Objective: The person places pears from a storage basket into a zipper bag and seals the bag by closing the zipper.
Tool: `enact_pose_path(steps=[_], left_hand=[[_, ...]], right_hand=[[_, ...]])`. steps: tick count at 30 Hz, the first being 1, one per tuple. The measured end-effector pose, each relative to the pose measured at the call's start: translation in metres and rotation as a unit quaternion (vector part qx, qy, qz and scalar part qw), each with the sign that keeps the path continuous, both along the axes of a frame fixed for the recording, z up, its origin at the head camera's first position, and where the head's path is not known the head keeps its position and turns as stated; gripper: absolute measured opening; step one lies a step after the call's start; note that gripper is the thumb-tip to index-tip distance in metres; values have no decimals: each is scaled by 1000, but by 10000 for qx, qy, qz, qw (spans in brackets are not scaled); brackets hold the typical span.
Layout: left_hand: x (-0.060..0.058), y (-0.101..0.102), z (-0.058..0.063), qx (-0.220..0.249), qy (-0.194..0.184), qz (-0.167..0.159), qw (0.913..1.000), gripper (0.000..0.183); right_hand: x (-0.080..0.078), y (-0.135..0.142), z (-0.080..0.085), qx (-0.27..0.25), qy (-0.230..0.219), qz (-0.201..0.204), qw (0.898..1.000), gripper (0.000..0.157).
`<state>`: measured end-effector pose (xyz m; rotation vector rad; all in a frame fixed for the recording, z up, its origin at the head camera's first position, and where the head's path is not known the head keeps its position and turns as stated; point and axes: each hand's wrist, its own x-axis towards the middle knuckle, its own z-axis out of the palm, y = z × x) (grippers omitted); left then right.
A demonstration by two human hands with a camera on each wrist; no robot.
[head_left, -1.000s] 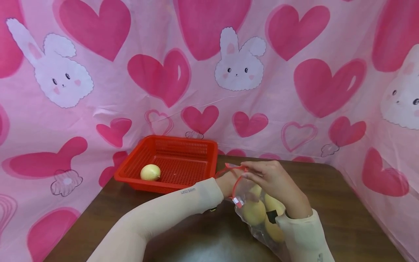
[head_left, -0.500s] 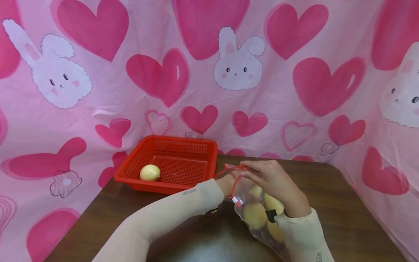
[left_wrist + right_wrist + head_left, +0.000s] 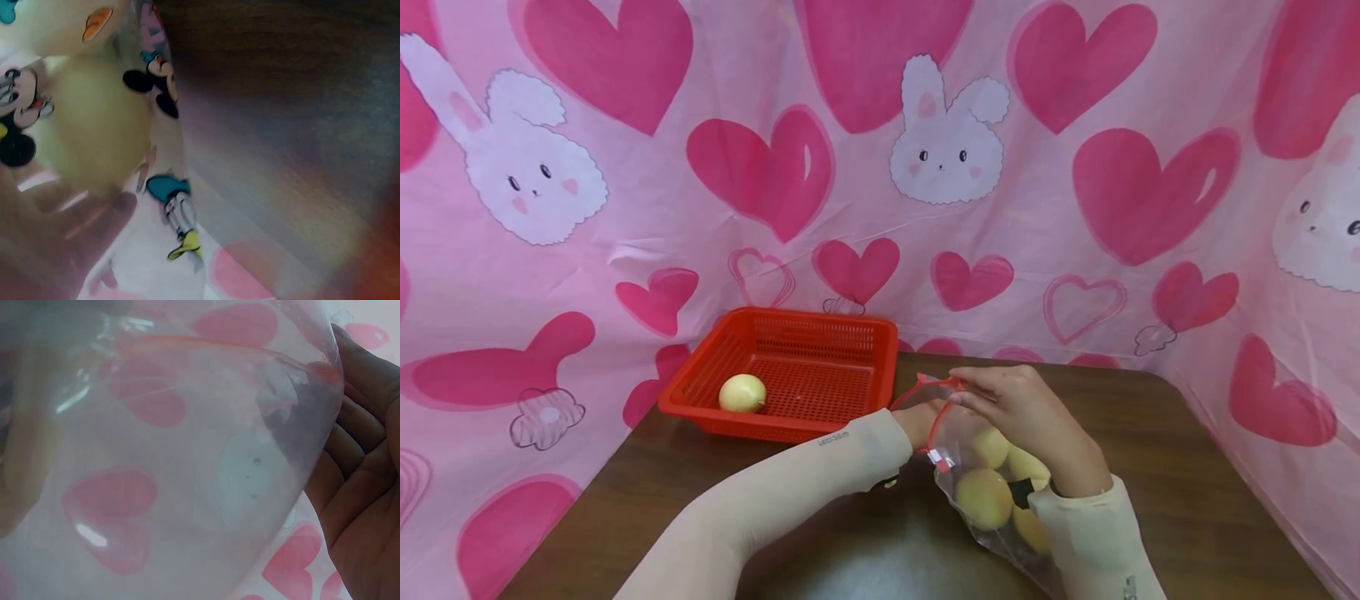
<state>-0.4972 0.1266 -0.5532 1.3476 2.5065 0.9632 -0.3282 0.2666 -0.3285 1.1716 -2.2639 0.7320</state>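
Note:
A clear slider zip bag [image 3: 958,475] with a red zip strip and cartoon prints hangs over the table, its mouth spread. Several pale yellow round fruits [image 3: 983,498] are inside it. My right hand [image 3: 1026,408] pinches the bag's rim between thumb and fingers. Through the mouth reaches my left hand [image 3: 922,421], blurred behind the film, with its fingertips partly hidden. In the left wrist view, my left fingers lie stretched at the underside of a fruit [image 3: 94,125]. The right wrist view shows the right hand [image 3: 369,456] at the rim, the zip strip running from it.
A red plastic basket [image 3: 820,429] with perforated sides stands at the back left of the brown wooden table [image 3: 1157,467]. One pale yellow fruit [image 3: 742,393] sits in its near left corner. A pink curtain [image 3: 1030,208] with hearts and rabbits rises behind and beside the table.
The fruits in the bag have shifted slightly, and an upper one shows more plainly beside the left hand. Both hands stay nearly in place; the view has tilted a little.

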Motion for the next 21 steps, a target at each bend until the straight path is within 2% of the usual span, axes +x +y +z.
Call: enact_pose_path(steps=[2, 3, 5, 6, 7, 8, 9, 11, 12, 14, 15, 17, 18, 19, 21], left_hand=[[18, -4, 31, -483, -238, -131, 9985, 17], [23, -6, 42, -467, -338, -215, 9981, 18], [37, -3, 66, -1050, -592, 203, 9925, 27], [38, 0, 69, -1231, -714, 343, 9892, 25], [34, 6, 66, -1441, -731, 424, 9860, 23], [28, 11, 58, -1507, -827, 477, 9840, 22], [16, 16, 43, -1385, -862, 390, 9858, 19], [-7, 25, 15, -1346, -561, -148, 9892, 20], [-14, 26, 8, -1256, -364, -541, 9899, 23], [-5, 25, 23, -1384, -167, -768, 9873, 32], [5, 22, 35, -1319, -91, -864, 9874, 35], [36, 15, 77, -1515, -5, -785, 9853, 43], [56, 11, 100, -1607, 8, -669, 9847, 45], [72, 8, 118, -1640, -143, -457, 9853, 47], [92, 3, 139, -1411, -290, -413, 9887, 44]], right_hand=[[0, 0, 1, -7, -5, 1, 10000, 40], [-1, 0, 1, 1, 16, -1, 10000, 40], [-2, 0, 2, 20, 83, 17, 10000, 40], [-2, 0, 2, 29, 117, 27, 9999, 40], [-2, 0, 2, 33, 137, 36, 9999, 40], [-2, 0, 3, 36, 167, 35, 9998, 40], [-3, 0, 3, 31, 155, 47, 9999, 39], [-3, 0, 3, 14, 121, 67, 9999, 39], [-3, 0, 3, 2, 96, 82, 9999, 39], [-2, 0, 4, -3, 57, 103, 9999, 39], [-2, 0, 4, 5, 49, 100, 9999, 39], [-2, 1, 4, 34, 51, 72, 10000, 40], [-2, 1, 4, 48, 38, 58, 10000, 40], [-2, 1, 4, 64, 32, 43, 10000, 40], [-2, 1, 3, 90, 21, 29, 10000, 40]])
